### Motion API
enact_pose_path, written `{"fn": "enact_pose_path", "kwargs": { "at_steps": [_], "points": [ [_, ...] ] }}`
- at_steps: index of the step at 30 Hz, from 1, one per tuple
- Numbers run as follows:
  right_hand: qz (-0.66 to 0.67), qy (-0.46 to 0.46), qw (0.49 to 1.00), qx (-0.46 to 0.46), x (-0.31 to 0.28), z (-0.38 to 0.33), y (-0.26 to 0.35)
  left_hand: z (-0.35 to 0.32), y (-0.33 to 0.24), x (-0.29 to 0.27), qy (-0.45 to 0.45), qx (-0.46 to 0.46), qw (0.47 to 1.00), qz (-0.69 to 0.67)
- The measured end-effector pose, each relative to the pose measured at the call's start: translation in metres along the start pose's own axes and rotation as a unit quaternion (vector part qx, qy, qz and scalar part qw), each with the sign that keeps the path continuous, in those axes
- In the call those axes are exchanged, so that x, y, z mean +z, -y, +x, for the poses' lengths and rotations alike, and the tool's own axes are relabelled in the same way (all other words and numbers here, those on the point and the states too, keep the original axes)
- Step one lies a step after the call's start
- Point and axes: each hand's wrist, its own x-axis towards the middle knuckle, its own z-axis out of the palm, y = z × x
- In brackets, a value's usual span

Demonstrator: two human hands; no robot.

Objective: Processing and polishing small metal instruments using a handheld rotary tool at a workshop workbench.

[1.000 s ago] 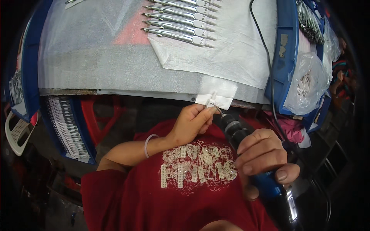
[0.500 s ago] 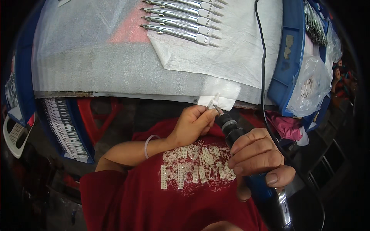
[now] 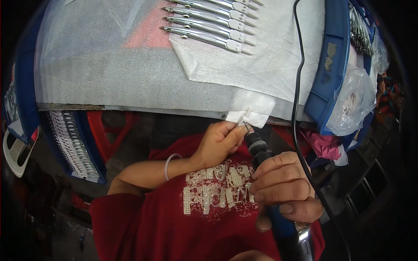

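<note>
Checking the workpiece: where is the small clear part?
Head view, centre: the small clear part is pinched by the left hand at the table edge, touching the rotary tool tip.

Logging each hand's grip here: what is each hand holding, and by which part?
The right hand wraps the rotary tool around its dark body. The left hand pinches a small pale part by its lower end.

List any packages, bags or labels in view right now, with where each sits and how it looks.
Clear plastic bag: right of the table, bulging, pale pieces inside.
Worn label: on the blue bin wall, small, greyish-tan patch.
Blue tray: lower left under the table edge, rows of small silvery parts.
No screens or signs.
</note>
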Motion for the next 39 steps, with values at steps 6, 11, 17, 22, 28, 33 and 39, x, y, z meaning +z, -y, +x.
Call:
{"fn": "enact_pose_path", "kwargs": {
  "at_steps": [6, 11, 17, 22, 28, 33, 39],
  "points": [
    [0.026, -0.002, 1.000, 0.018, -0.001, 0.005, -0.004, 0.000, 0.004, -0.002, -0.019, 0.004, 0.998, 0.057],
    [0.024, 0.025, 0.999, 0.022, -0.007, 0.010, -0.008, 0.001, 0.004, -0.002, -0.022, 0.025, 0.997, 0.074],
    [0.003, 0.025, 1.000, 0.018, -0.006, 0.010, -0.003, 0.001, 0.006, 0.000, -0.017, 0.030, 0.998, 0.049],
    [0.004, -0.012, 0.999, 0.029, -0.003, 0.004, 0.003, -0.001, 0.008, 0.000, -0.017, 0.016, 1.000, 0.007],
    [0.008, -0.026, 1.000, -0.005, -0.011, -0.002, 0.007, -0.001, 0.000, 0.005, -0.011, 0.016, 1.000, 0.020],
    [0.019, -0.004, 1.000, 0.022, -0.013, 0.003, 0.005, -0.002, -0.001, 0.006, -0.022, 0.031, 0.999, 0.000],
    [0.008, -0.021, 1.000, 0.019, -0.013, -0.002, 0.004, 0.001, 0.004, 0.005, -0.018, 0.026, 0.999, 0.005]
  ]
}}
